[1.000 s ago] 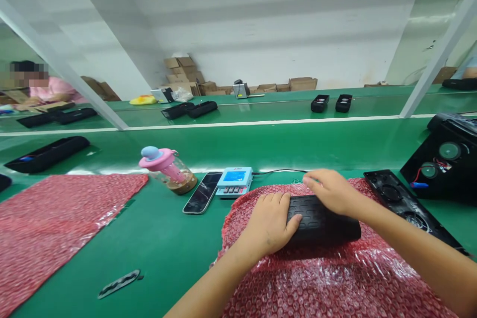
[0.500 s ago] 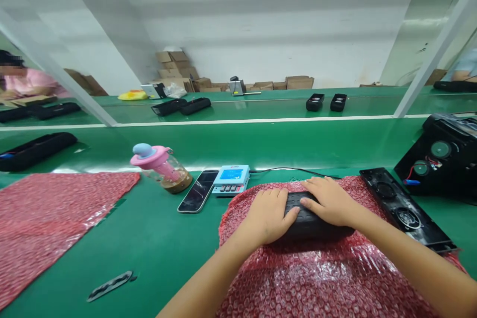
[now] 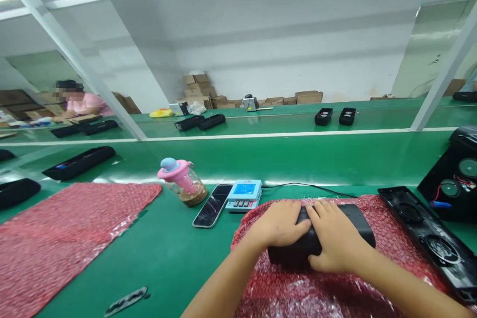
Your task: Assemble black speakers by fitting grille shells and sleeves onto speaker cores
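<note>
A black oblong speaker (image 3: pixel 357 223) rests on the red bubble wrap (image 3: pixel 290 293), partly covered by both hands. My left hand (image 3: pixel 281 223) is wrapped over its left end, thumb lying across the top. Near the middle, my right hand (image 3: pixel 331 236) grips it with fingers over the top and thumb on the near side. The two hands almost touch. To the right lies a black panel with two round openings (image 3: pixel 428 238), partly on the bubble wrap. Behind the speaker stands a small light-blue device with a screen (image 3: pixel 245 195), its black cable running right.
A phone (image 3: pixel 213 206) and a pink-lidded cup (image 3: pixel 182 181) stand left of the device. Another bubble wrap sheet (image 3: pixel 74 233) and a thin grey strip (image 3: pixel 125 301) lie left. An open black casing with wires (image 3: pixel 454 179) is far right. A person (image 3: pixel 84 102) sits beyond the frame posts.
The view has swung up and left. My right hand has shifted left along the speaker, and its thumb has moved from the top to the near side. More of the speaker's right end shows.
</note>
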`<state>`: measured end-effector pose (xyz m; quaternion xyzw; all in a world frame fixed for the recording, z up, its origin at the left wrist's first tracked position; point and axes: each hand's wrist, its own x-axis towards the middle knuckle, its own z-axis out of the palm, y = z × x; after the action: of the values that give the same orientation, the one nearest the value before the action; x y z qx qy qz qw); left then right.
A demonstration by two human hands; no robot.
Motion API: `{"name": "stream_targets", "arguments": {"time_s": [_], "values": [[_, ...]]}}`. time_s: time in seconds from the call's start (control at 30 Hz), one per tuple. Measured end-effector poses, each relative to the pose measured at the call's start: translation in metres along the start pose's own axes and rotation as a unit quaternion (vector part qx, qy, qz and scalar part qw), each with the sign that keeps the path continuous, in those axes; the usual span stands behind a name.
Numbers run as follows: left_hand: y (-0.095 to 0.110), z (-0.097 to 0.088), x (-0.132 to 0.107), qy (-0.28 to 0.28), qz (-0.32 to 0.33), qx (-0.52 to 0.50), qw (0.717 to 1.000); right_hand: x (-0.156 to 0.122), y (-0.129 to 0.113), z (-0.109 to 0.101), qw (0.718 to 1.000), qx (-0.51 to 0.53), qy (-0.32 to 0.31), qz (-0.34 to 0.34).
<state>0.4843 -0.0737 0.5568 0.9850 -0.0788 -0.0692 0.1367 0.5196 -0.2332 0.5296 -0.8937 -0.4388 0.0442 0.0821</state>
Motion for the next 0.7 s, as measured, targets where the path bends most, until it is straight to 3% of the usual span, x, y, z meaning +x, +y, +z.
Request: {"name": "stream_targets", "arguments": {"time_s": [0.13, 0.27, 0.43, 0.7], "values": [[0.003, 0.005, -0.014, -0.02, 0.025, 0.018, 0.999, -0.009, 0.0, 0.022, 1.0, -0.008, -0.001, -0.014], [0.009, 0.013, -0.021, -0.038, -0.007, 0.039, 0.998, -0.015, -0.002, 0.039, 0.998, -0.034, 0.015, -0.043], [0.015, 0.011, -0.023, -0.04, -0.021, 0.033, 0.998, -0.019, -0.004, 0.039, 0.993, -0.068, 0.08, -0.064], [0.017, 0.008, -0.024, -0.051, -0.031, 0.031, 0.998, -0.023, -0.004, 0.036, 0.991, -0.057, 0.106, -0.065]]}}
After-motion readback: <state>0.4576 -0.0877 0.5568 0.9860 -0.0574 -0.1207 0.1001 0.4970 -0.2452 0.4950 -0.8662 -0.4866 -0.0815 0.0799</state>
